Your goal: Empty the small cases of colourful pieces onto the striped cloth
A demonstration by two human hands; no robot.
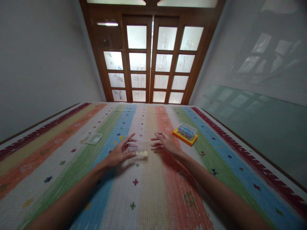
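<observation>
A small clear plastic box with pale yellow small pieces in it lies on the striped mat. My left hand is at its left side, fingers spread and touching or just beside it. My right hand is at its right side, fingers stretched toward the box. Neither hand is wrapped round it.
A clear lid lies on the mat to the left. An orange tray with a clear box of blue pieces sits to the right. A few tiny yellow pieces lie near my left fingers. Wooden glazed doors stand beyond.
</observation>
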